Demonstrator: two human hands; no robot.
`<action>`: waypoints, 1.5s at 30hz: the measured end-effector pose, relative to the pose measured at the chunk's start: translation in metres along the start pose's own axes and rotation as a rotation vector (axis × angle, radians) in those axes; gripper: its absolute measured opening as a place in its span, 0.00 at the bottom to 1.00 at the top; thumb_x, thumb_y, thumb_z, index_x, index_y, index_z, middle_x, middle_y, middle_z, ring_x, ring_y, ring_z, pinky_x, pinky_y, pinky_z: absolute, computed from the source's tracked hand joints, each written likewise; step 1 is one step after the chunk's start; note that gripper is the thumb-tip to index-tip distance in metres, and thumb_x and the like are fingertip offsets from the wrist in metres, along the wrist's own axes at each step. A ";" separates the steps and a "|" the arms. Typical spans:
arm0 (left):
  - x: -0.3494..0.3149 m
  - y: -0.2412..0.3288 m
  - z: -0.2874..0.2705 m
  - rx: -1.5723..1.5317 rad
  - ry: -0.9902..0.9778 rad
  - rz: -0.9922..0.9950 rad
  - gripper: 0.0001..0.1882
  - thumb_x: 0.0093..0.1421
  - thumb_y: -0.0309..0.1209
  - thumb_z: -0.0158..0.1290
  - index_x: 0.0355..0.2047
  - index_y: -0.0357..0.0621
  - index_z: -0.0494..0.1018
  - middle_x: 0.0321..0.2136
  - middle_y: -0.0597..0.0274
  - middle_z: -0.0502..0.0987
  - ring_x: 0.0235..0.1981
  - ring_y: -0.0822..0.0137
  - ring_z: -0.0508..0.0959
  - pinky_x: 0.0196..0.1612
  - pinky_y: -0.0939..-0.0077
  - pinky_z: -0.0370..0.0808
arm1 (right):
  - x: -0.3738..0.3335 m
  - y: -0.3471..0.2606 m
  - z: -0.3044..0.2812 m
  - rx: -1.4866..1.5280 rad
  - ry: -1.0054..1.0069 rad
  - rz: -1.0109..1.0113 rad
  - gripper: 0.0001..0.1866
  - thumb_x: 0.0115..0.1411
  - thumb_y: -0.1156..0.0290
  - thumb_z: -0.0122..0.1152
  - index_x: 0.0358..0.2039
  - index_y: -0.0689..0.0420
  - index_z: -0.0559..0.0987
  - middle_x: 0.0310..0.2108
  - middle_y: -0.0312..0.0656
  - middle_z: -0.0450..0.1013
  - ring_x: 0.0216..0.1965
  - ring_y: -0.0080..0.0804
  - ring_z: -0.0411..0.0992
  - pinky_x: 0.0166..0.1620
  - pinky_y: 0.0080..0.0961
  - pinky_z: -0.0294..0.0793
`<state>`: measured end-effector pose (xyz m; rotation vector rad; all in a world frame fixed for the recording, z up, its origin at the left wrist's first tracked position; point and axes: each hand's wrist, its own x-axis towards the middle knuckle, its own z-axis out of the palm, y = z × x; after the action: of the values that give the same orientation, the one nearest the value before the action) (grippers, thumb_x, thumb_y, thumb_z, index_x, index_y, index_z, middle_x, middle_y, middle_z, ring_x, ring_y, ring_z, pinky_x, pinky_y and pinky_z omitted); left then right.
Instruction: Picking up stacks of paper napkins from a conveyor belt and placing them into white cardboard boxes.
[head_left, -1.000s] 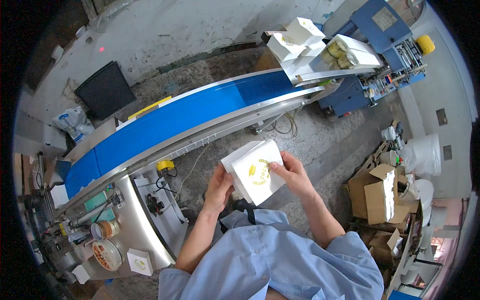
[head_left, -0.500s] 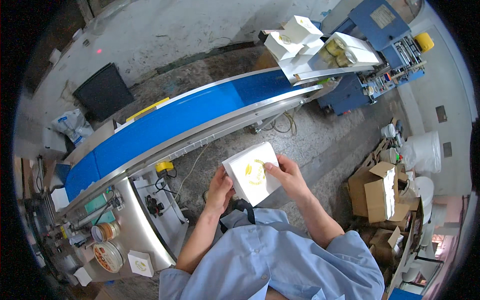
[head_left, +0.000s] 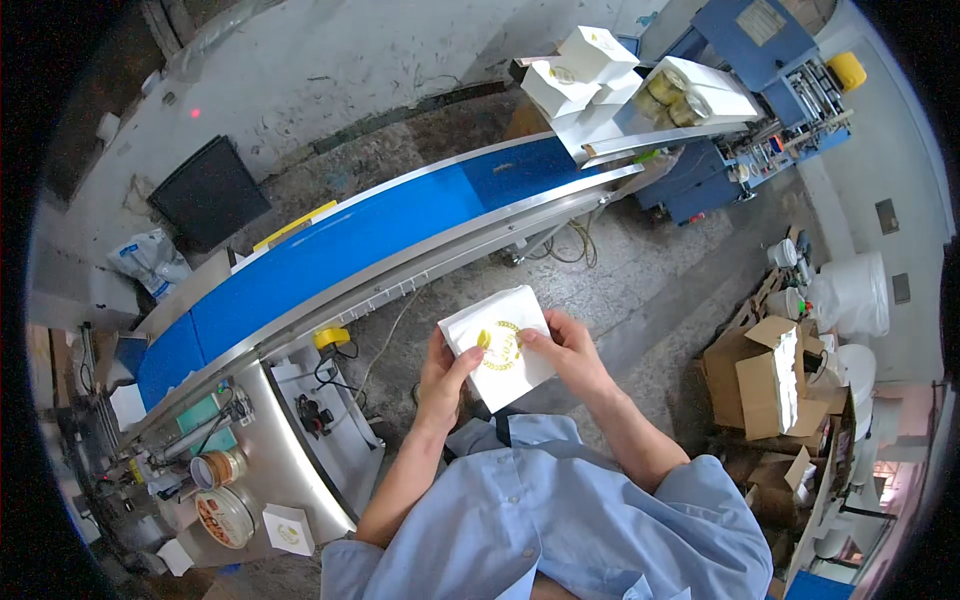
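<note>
A white stack of paper pieces (head_left: 508, 378) with a round gold-coloured print on its top face is held in front of my body, above the floor. My left hand (head_left: 444, 368) grips its left side, with the thumb over the printed face. On the right edge, my right hand (head_left: 566, 350) is closed with its thumb also on top. The fingers of both hands are partly hidden beneath the stack.
Ahead runs a blue conveyor belt (head_left: 340, 262) with metal rails. White stacks (head_left: 597, 56) stand at its far right end, by a blue machine (head_left: 755, 45). Left are a steel table (head_left: 285, 455), tape rolls (head_left: 214, 468) and a round tub (head_left: 224, 517); right, cardboard boxes (head_left: 752, 385).
My left thumb has moved onto the printed face of the stack. The stack has shifted slightly left, and the view has tilted a little.
</note>
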<state>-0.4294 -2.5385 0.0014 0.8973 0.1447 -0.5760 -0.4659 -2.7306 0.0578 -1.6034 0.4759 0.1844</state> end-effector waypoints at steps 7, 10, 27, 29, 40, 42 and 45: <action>-0.010 0.015 -0.016 -0.131 -0.133 -0.117 0.28 0.55 0.29 0.53 0.56 0.34 0.63 0.48 0.52 0.74 0.47 0.63 0.77 0.50 0.69 0.76 | 0.011 0.013 -0.032 0.219 0.114 0.035 0.21 0.68 0.57 0.49 0.52 0.59 0.74 0.50 0.43 0.73 0.52 0.30 0.71 0.55 0.31 0.69; -0.010 0.019 -0.004 -0.139 -0.212 -0.123 0.28 0.55 0.31 0.53 0.56 0.33 0.64 0.47 0.52 0.75 0.47 0.62 0.77 0.49 0.67 0.77 | 0.035 0.069 -0.040 0.468 -0.045 0.290 0.29 0.67 0.47 0.46 0.56 0.59 0.71 0.54 0.40 0.71 0.56 0.30 0.67 0.57 0.30 0.67; -0.023 -0.038 -0.023 0.207 0.281 -0.276 0.29 0.63 0.46 0.53 0.56 0.36 0.66 0.48 0.55 0.74 0.47 0.66 0.77 0.48 0.71 0.74 | 0.022 0.096 -0.021 0.291 -0.614 0.142 0.53 0.52 0.35 0.60 0.64 0.65 0.57 0.58 0.46 0.63 0.59 0.32 0.61 0.60 0.29 0.60; -0.035 -0.038 -0.034 0.183 0.387 -0.254 0.30 0.63 0.43 0.54 0.58 0.36 0.63 0.49 0.54 0.74 0.49 0.64 0.75 0.50 0.71 0.73 | 0.024 0.087 -0.013 0.344 -0.616 0.110 0.57 0.49 0.32 0.61 0.65 0.65 0.56 0.58 0.47 0.63 0.59 0.32 0.61 0.60 0.29 0.60; -0.071 -0.016 -0.109 0.358 0.625 0.076 0.39 0.57 0.40 0.61 0.60 0.28 0.56 0.47 0.49 0.73 0.46 0.65 0.74 0.48 0.73 0.73 | 0.058 0.041 0.095 0.104 -0.770 0.215 0.53 0.51 0.66 0.71 0.68 0.64 0.46 0.61 0.53 0.60 0.62 0.39 0.59 0.63 0.34 0.58; -0.079 0.020 -0.108 0.270 0.600 0.183 0.38 0.55 0.40 0.64 0.57 0.28 0.59 0.46 0.50 0.74 0.45 0.66 0.75 0.48 0.72 0.72 | 0.068 0.037 0.122 -0.026 -0.842 0.206 0.57 0.51 0.64 0.71 0.69 0.63 0.39 0.63 0.54 0.57 0.63 0.41 0.57 0.63 0.34 0.57; -0.104 0.047 -0.137 0.259 0.664 0.287 0.36 0.54 0.39 0.64 0.55 0.29 0.61 0.45 0.51 0.74 0.45 0.67 0.75 0.48 0.72 0.72 | 0.067 0.017 0.180 -0.100 -0.948 0.012 0.58 0.51 0.64 0.71 0.69 0.61 0.39 0.62 0.52 0.58 0.62 0.39 0.59 0.62 0.33 0.58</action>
<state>-0.4754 -2.3668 -0.0151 1.3146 0.5394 -0.0090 -0.3832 -2.5676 -0.0018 -1.4170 -0.2639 0.9318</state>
